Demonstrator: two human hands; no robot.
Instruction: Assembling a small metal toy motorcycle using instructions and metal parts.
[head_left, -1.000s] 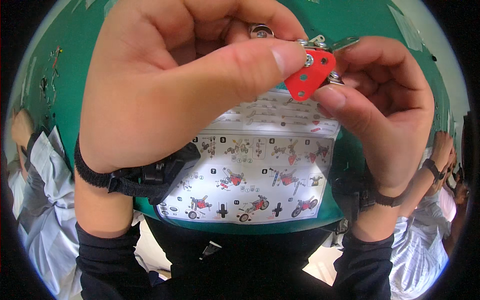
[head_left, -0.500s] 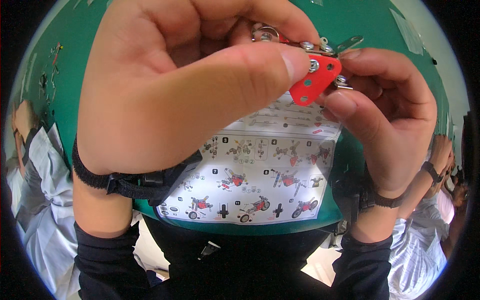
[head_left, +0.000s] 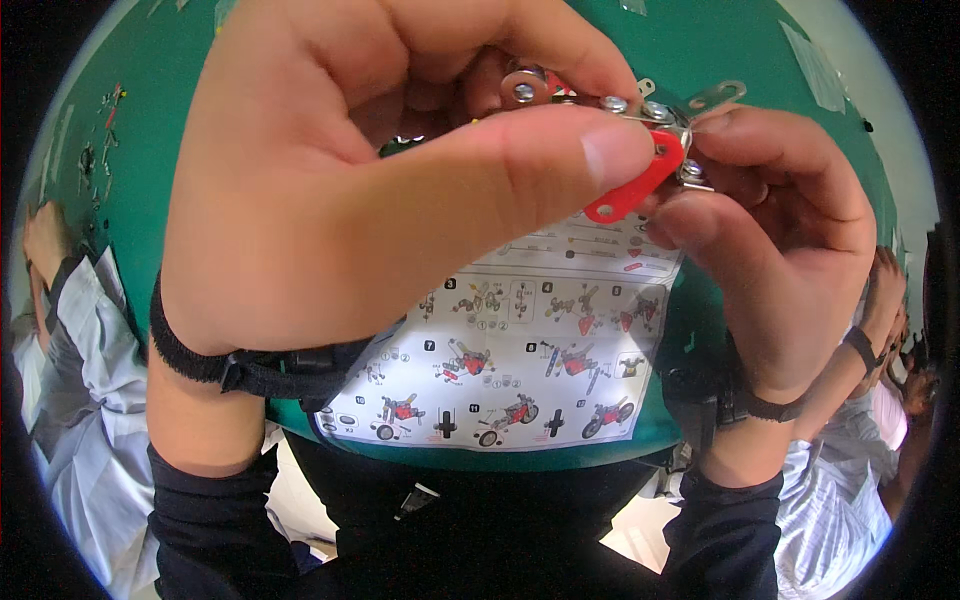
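Up close, both my hands hold a small metal model assembly with a red triangular plate [head_left: 628,196], silver screws and perforated metal strips. My left hand [head_left: 430,170] is closed on it from the left, its thumb pressed over the upper part of the red plate. A round metal washer with a screw [head_left: 524,90] shows beside the left forefinger. My right hand [head_left: 775,200] pinches the right side, near a protruding slotted metal bracket [head_left: 718,96] and a screw. What lies between the right fingertips is partly hidden.
Beneath my hands lies a printed instruction sheet [head_left: 500,390] with pictures of a model motorcycle, on a green table [head_left: 705,50]. Loose small parts [head_left: 108,150] are scattered at far left. Other people's hands show at the left edge [head_left: 48,240] and right edge [head_left: 880,300].
The assembly has turned in my hands, so the red plate appears narrower and more edge-on. My left thumb has slid right over it, and the round washer shows more fully.
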